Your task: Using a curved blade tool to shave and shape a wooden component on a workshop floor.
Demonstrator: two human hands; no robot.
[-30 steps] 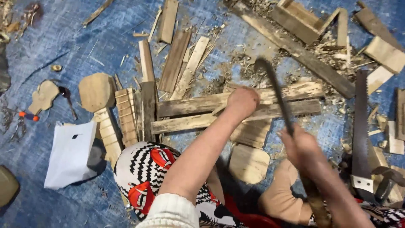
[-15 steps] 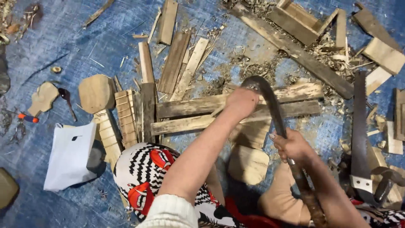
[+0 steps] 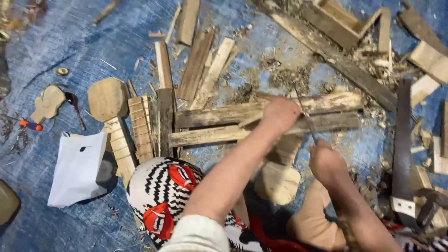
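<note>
My left hand (image 3: 280,114) is closed around a small wooden piece that stands on two long rough planks (image 3: 212,125); the piece itself is mostly hidden. My right hand (image 3: 326,164) grips the handle of a dark curved chopping blade (image 3: 305,116). The blade appears edge-on as a thin line, down beside my left hand and against the wood. Flat pale wood blocks (image 3: 277,182) lie under my arms. My knee in black-and-white patterned cloth with red shapes (image 3: 161,196) is at bottom centre.
A handsaw (image 3: 402,140) lies at the right among offcuts. Split slats (image 3: 196,65), a long beam (image 3: 336,58) and sawdust cover the blue sheet behind. Ridged strips (image 3: 140,126), a rounded board (image 3: 107,98), a small shaped cutout (image 3: 46,103) and a white bag (image 3: 77,168) lie left.
My right hand has swung the blade down from a raised position to the wood at my left hand. My left hand has stayed on the piece.
</note>
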